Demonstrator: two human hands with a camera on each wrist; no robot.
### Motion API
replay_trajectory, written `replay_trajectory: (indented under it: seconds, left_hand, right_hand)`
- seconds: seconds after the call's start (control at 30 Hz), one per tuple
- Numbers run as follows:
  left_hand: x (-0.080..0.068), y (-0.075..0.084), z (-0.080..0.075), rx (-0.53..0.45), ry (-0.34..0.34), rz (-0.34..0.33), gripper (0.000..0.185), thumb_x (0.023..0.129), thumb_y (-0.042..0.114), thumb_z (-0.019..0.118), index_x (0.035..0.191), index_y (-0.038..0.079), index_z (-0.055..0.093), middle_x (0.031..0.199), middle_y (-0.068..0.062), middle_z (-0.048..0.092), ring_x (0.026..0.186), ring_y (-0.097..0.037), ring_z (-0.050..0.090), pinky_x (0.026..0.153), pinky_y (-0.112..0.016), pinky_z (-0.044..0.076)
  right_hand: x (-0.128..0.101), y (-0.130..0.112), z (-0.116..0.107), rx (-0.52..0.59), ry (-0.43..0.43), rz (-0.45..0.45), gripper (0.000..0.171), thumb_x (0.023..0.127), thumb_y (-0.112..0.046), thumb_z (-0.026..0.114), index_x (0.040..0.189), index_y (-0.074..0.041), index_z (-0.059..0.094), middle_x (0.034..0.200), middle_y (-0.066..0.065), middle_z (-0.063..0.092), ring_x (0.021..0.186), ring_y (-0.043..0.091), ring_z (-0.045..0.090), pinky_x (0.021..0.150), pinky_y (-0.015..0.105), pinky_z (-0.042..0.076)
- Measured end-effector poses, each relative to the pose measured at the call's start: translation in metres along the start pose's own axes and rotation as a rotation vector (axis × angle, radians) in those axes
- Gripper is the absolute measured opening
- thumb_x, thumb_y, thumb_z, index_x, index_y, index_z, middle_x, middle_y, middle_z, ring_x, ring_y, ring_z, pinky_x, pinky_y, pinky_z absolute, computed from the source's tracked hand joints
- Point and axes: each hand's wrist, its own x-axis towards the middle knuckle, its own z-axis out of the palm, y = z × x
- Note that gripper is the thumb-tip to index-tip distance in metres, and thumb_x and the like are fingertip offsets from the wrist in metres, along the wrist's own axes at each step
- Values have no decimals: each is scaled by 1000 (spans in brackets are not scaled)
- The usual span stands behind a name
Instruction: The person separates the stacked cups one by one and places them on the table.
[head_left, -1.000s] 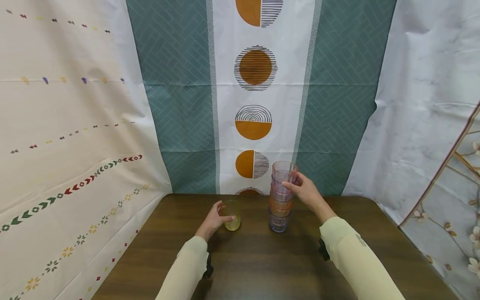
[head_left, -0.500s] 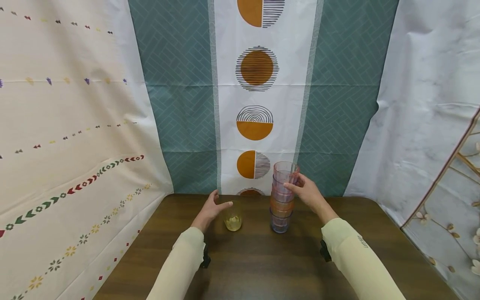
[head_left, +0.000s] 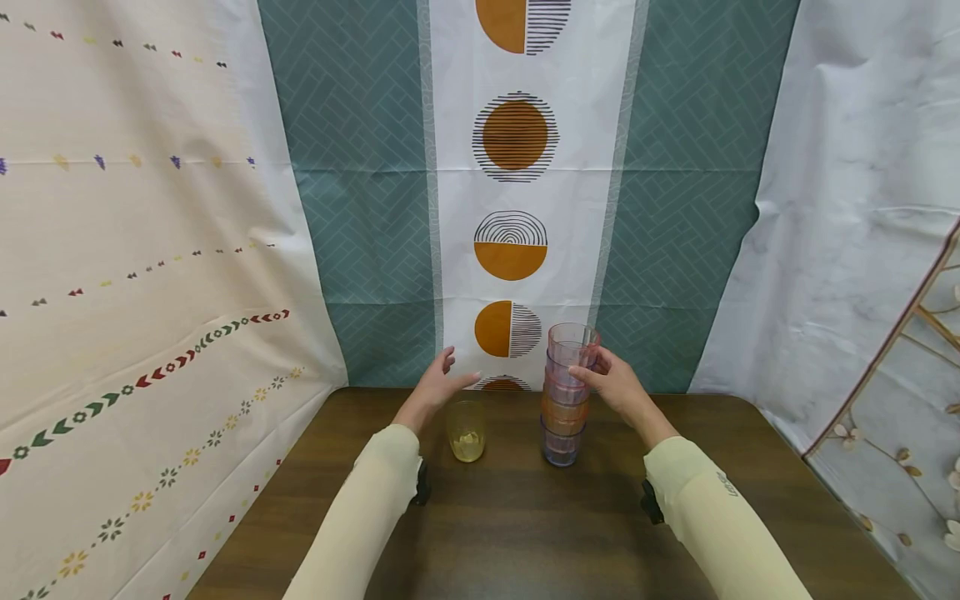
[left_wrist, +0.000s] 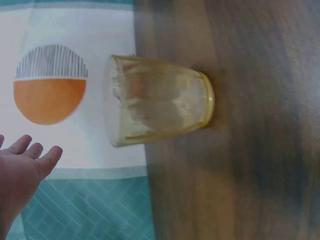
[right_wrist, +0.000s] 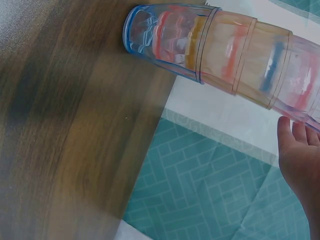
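Note:
A clear yellow tumbler (head_left: 468, 437) stands upright on the brown table. Just above and behind its rim is my left hand (head_left: 433, 390), fingers spread and holding nothing; the left wrist view shows a gap between this hand (left_wrist: 22, 175) and the tumbler (left_wrist: 165, 102). To the right rises a tall stack of nested clear tumblers (head_left: 564, 408) in blue, orange and pink. My right hand (head_left: 618, 387) grips the stack near its top, thumb on the near side. In the right wrist view, the fingertips meet the side of the stack (right_wrist: 227, 52).
The dark wooden table (head_left: 510, 533) ends at a patterned green and white cloth (head_left: 517, 183) hanging behind it. A cream cloth (head_left: 150, 333) hangs along the left side, a white floral cloth (head_left: 862, 333) along the right.
My left hand has let go of the yellow tumbler and risen above it, fingers opening. The right hand has stayed at the stack.

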Motion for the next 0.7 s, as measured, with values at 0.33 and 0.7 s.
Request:
replay_trajectory:
  seconds: [0.33, 0.7]
  left_hand:
    - [5, 32, 11, 15, -37, 42, 98, 81, 47, 79, 157, 20, 24, 161, -9, 28, 148, -30, 23, 114, -57, 26]
    - [11, 63, 29, 39, -106, 82, 97, 83, 47, 77, 158, 16, 24, 161, -11, 27, 147, -28, 25, 115, -53, 27]
  right_hand:
    - [-1, 0, 0, -4, 2, -14, 80, 95, -43, 66, 152, 0, 32, 150, 24, 41, 138, 40, 39, 111, 54, 34]
    - [0, 1, 0, -10, -2, -6, 81, 94, -44, 66, 153, -1, 31, 151, 24, 40, 139, 40, 38, 111, 54, 33]
